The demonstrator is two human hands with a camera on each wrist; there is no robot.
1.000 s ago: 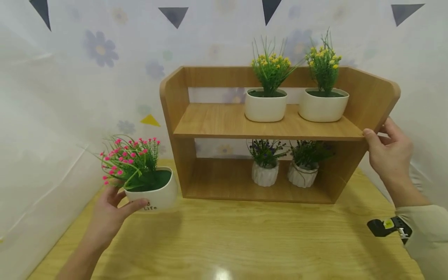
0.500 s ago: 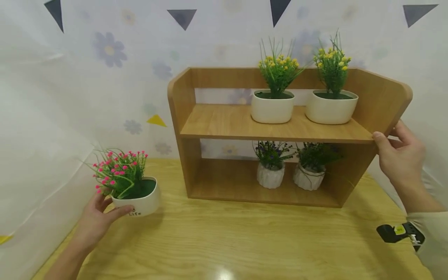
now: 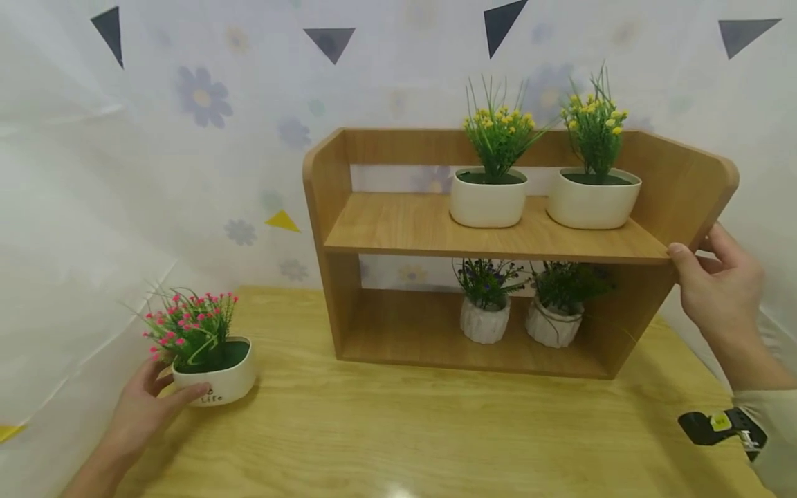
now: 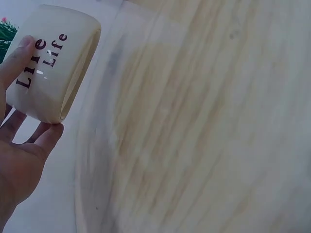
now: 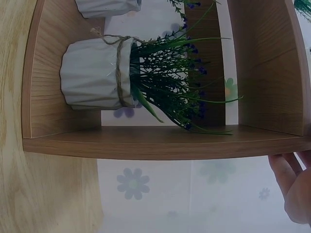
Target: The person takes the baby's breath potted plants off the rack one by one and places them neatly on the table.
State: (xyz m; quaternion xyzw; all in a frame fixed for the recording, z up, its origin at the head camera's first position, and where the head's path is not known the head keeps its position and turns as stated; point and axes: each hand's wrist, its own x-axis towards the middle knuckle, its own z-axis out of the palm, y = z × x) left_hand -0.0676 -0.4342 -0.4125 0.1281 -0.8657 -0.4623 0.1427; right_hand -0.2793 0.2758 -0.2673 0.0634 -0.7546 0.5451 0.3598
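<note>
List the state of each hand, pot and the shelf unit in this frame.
left hand: grips the pink-flower pot
pink-flower pot: upright on the table
right hand: holds the shelf unit's right side
shelf unit: upright on the table
yellow-flower pots: upright, upper shelf
small grey pots: upright, lower shelf

A pale curtain (image 3: 124, 173) printed with faint flowers and dark triangles hangs behind and to the left, creased in soft folds. A light wooden table (image 3: 436, 443) with clear grain stretches below it. Light falls evenly, and a bright glare spot sits on the table's near edge.
</note>
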